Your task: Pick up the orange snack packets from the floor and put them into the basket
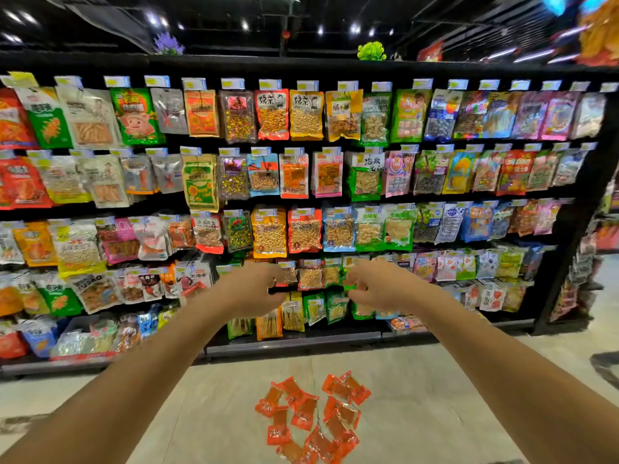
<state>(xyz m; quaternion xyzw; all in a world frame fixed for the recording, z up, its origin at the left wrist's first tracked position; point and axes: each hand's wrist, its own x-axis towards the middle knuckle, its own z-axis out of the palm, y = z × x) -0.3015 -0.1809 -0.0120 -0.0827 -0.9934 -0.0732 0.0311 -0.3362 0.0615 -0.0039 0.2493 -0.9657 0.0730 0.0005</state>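
Several orange snack packets (313,416) lie in a loose pile on the pale floor, low in the middle of the head view. Both my arms stretch forward above them, at the height of the lower shelf rows. My left hand (253,289) is held out with its fingers curled and nothing visible in it. My right hand (375,288) is held out beside it, fingers loosely curled, also holding nothing I can see. Both hands are blurred. No basket is in view.
A tall black shelf rack (301,67) packed with hanging snack bags fills the view ahead. Its base ledge (291,344) runs just beyond the packets. A dark object (606,363) sits at the right edge on the floor. Pale floor (418,396) surrounds the pile.
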